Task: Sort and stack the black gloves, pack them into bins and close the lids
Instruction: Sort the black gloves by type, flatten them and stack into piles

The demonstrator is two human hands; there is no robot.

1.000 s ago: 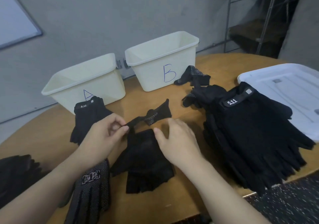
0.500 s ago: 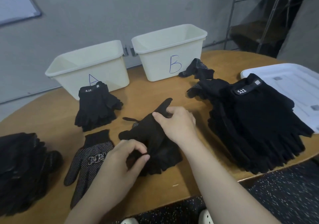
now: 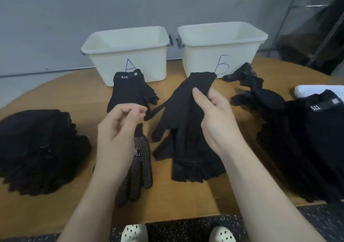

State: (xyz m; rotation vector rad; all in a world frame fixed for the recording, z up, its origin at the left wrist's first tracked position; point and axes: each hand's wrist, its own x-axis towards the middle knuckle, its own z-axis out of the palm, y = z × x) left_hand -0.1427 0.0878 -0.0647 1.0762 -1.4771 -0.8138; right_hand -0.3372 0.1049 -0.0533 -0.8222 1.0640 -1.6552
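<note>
**Black glove lifted between two hands, bins open behind**

Nearest, at the table's front edge, two pale perforated clogs [image 3: 134, 232] show on the speckled floor. On the round wooden table [image 3: 186, 204] a black knit glove with white grip dots [image 3: 138, 169] lies flat, partly under the left forearm, and just right of it sits a small pile of black fingerless gloves [image 3: 197, 169].

The right hand [image 3: 216, 122] grips a plain black fabric glove [image 3: 183, 109] — thumb across its cuff end, fingers curled behind — and holds it raised above that pile. The left hand [image 3: 119, 128] pinches the tip of the glove's thin loose strap between thumb and forefinger.

To the far left rests a heap of black gloves [image 3: 37, 148]; to the right, a larger stack of black gloves with a "5.11" wrist tag [image 3: 307, 145].

Farther back a short stack of tagged fingerless gloves [image 3: 130, 92] sits in front of the cream plastic bin marked A [image 3: 128, 55]; the cream plastic bin marked B [image 3: 221, 50] stands beside it — both uncovered.
</note>
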